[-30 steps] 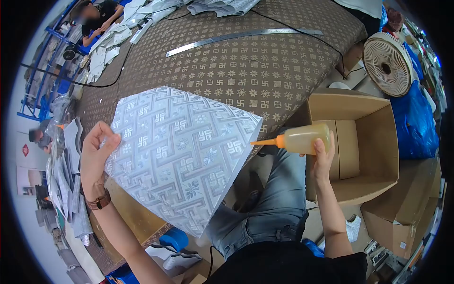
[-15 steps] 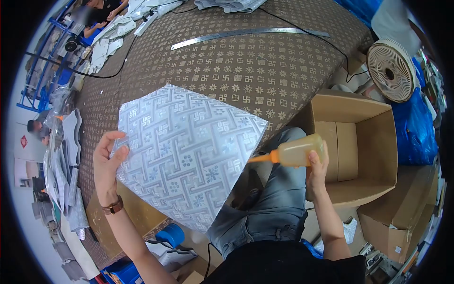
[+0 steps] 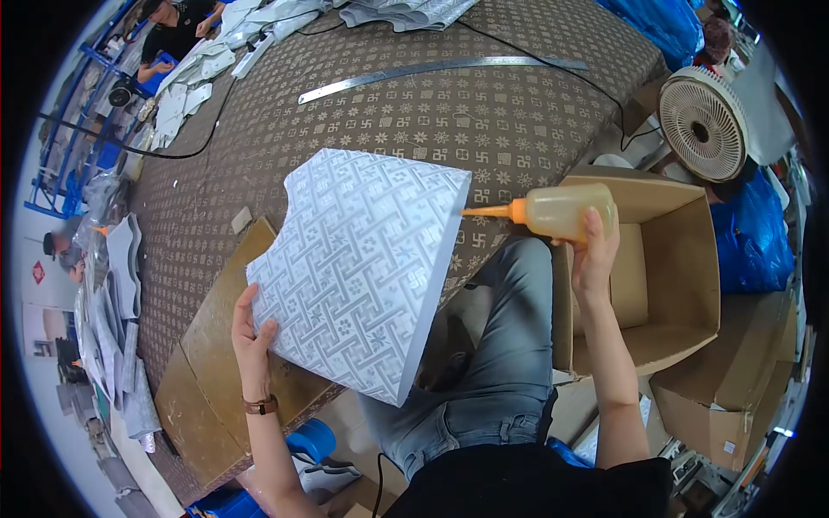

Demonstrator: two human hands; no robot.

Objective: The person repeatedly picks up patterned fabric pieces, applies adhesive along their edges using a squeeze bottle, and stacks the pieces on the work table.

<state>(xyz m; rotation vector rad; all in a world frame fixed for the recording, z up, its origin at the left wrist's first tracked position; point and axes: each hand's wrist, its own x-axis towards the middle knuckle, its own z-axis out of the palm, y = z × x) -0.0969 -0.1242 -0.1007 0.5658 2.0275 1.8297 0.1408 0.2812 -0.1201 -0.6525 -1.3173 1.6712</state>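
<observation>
My left hand (image 3: 256, 332) grips the lower left edge of a silvery-grey patterned fabric piece (image 3: 358, 268), thumb on top and the other fingers partly hidden. The piece is held up over the table corner and my lap, with a plain pale strip along its right edge. In my right hand (image 3: 594, 250) is a translucent squeeze bottle (image 3: 566, 211) of yellowish liquid, lying sideways. Its orange nozzle (image 3: 496, 211) points left, and the tip is at the upper right edge of the piece; whether it touches, I cannot tell.
A steel ruler (image 3: 432, 69) and a black cable (image 3: 596, 85) lie on the brown patterned tablecloth (image 3: 389, 116). An open cardboard box (image 3: 635, 345) stands at my right, below a fan (image 3: 704, 125). A wooden board (image 3: 203, 380) is at left. Another person (image 3: 177, 39) sits at the far left.
The fabric piece has turned and its pale edge strip now shows. My left hand has moved right and nearer to me. My right hand has raised the bottle, its nozzle tip now higher along the edge.
</observation>
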